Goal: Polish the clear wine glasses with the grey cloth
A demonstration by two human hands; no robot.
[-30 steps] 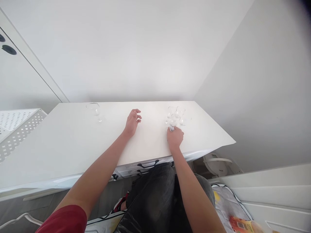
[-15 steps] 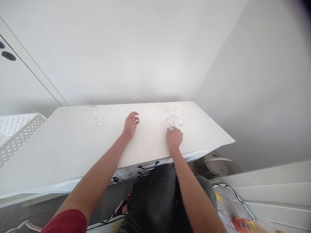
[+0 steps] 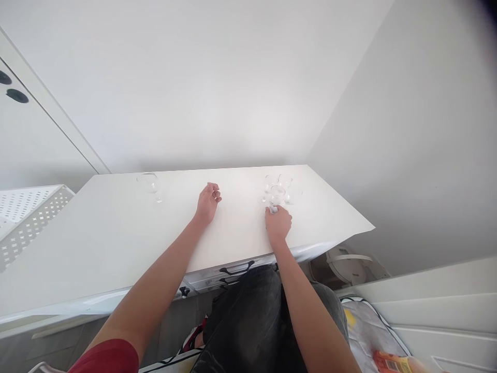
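One R hand [image 3: 278, 226] closed on lower part of front glass [image 3: 278, 192]; one L hand [image 3: 207, 206] half-open, fingers loosely bent, over white cabinet top [image 3: 97, 233]. Other glasses [image 3: 285, 181] clustered just beyond; lone glass [image 3: 149, 183] farther L, nr wall [image 3: 233, 93]. Blk drawer handle [image 3: 237, 271] below edge.

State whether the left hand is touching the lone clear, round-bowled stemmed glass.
Apart: the head view shows a strip of flat white tabletop between the left hand and the stemmed glass farther left.
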